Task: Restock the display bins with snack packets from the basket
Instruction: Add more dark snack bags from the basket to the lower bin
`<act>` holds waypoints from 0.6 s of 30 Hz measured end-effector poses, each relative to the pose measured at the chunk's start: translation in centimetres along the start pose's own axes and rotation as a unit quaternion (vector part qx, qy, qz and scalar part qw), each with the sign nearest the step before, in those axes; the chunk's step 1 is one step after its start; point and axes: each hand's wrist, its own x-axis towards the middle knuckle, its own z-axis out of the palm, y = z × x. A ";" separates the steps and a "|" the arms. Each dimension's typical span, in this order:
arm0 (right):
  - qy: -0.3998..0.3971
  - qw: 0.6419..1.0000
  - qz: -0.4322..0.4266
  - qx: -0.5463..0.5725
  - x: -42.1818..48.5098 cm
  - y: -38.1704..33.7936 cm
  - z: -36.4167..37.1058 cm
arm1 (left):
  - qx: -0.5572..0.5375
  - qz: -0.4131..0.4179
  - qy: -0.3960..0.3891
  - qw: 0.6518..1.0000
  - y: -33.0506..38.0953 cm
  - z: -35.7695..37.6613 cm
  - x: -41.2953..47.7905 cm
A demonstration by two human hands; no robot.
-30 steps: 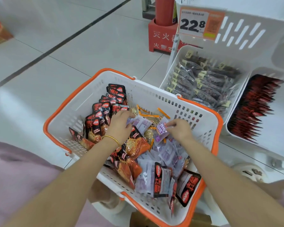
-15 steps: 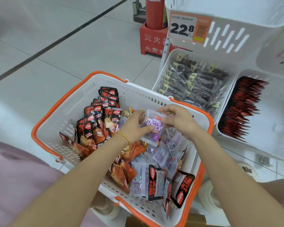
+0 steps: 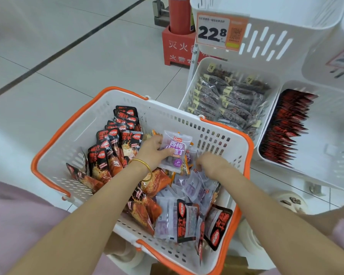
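Two hands, both yours, are down inside the basket (image 3: 68,139), the white one w/ the orange rim. Your left hand (image 3: 152,153) is over the basket's middle, thumb & fingers clamped on a purple packet (image 3: 174,152) held upright above the pile, print facing you (there may be more than one packet in that pinch; can't tell). A gold bangle (image 3: 146,168) sits on that wrist. Your right hand (image 3: 213,165) is just beside it, toward the basket's right wall, knuckles up, fingers curled down into the loose purple packets (image 3: 193,188). Whether it has hold of one I can't tell: the fingertips are hidden among the wrappers.

In the basket, black-and-red packets (image 3: 107,153) stand in rows along its left half. Orange packets (image 3: 154,181) lie under your left forearm, and purple & black ones are heaped at its near right corner.

Beyond the basket's far right corner is a white display bin (image 3: 195,80), approx. full of dark packets w/ yellow tabs (image 3: 234,100). Right of the basket, a 2nd bin (image 3: 330,159) holds red-black packets (image 3: 284,128) stood on edge along its left side. Past the basket's far side and higher up, an upper bin (image 3: 266,20) carries a price tag (image 3: 213,31) reading 22.8. A red fire extinguisher (image 3: 179,14) in its red stand (image 3: 175,48) is on the floor beyond the basket's far edge.
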 end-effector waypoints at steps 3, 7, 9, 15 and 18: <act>-0.007 1.000 0.014 -0.010 0.3 0.1 0.2 | -0.009 -0.015 -0.002 1.000 0.3 -0.1 -0.1; 0.050 0.998 0.034 0.036 -0.2 0.4 -1.0 | -0.010 -0.025 0.008 1.000 0.6 -0.2 -0.1; 0.107 0.985 0.035 0.131 -1.0 1.0 -3.1 | -0.019 -0.029 0.044 0.998 0.5 -0.4 0.4; 0.307 0.825 0.013 0.474 -5.2 1.6 -7.8 | -0.089 -0.051 0.055 0.993 -1.5 0.7 3.7; 0.393 0.736 0.015 0.551 -6.4 0.5 -7.3 | -0.134 -0.060 0.042 0.988 1.4 1.9 2.8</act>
